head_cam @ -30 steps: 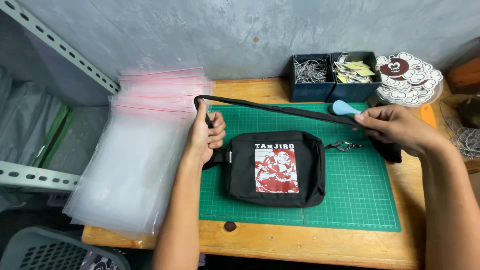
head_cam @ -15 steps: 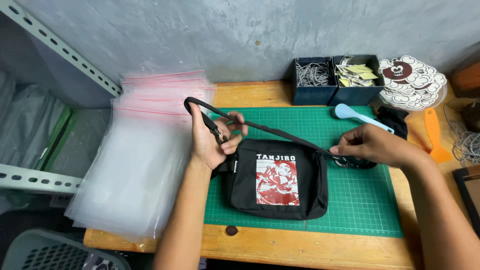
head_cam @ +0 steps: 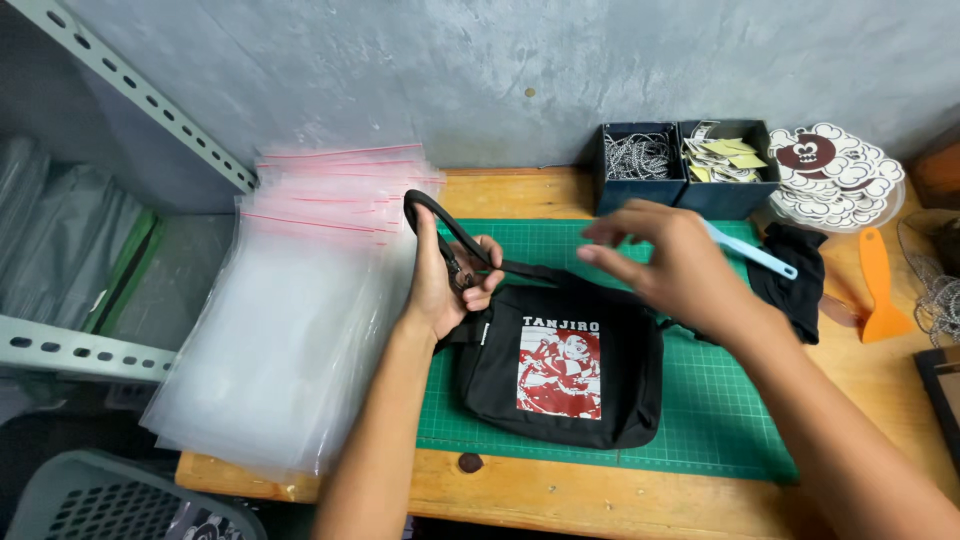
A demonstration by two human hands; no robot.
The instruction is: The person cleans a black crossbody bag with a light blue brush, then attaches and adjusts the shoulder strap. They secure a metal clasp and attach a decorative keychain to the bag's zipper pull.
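One view only — a head-worn camera looking steeply down on the wooden table [head_cam: 560,495] from its front edge; faces the grey wall [head_cam: 480,70] behind; close, arm's reach — forearms enter from below.

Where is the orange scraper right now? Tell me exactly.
In the head view the orange scraper lies at the far right of the wooden table, beside the black cloth and below the stack of round stickers.

Clear zip bags [head_cam: 290,330], green cutting mat [head_cam: 720,410], orange scraper [head_cam: 878,285], two bins [head_cam: 685,168].
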